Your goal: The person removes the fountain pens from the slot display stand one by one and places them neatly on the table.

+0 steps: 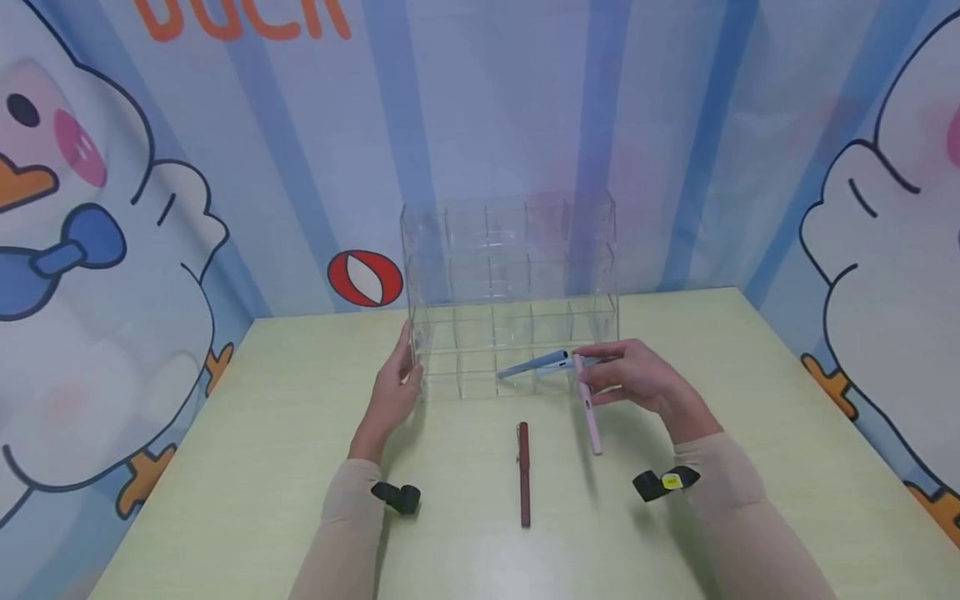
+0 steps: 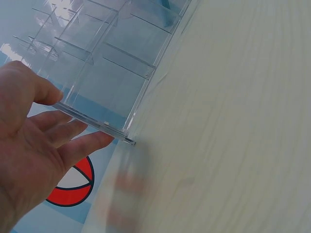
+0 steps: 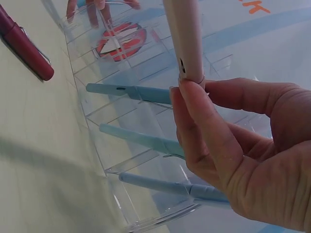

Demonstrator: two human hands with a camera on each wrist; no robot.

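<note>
A clear compartmented pen rack [image 1: 513, 312] stands at the back of the table. My left hand [image 1: 393, 392] holds its left side panel, the thumb on the near edge and the fingers along the outside, as the left wrist view [image 2: 36, 131] shows. My right hand [image 1: 637, 375] pinches a pale pink pen [image 1: 587, 408] before the rack's right part, its long end pointing down toward me. Behind that hand, a blue pen [image 3: 109, 90], a teal pen [image 3: 133, 136] and a light blue pen [image 3: 155, 184] rest in separate bottom compartments. Their far ends are partly hidden by my fingers.
A dark red pen [image 1: 524, 475] lies lengthwise on the pale wooden table [image 1: 300, 500], in front of the rack and between my forearms. Behind the table hangs a blue striped cloth [image 1: 330, 167] with cartoon ducks.
</note>
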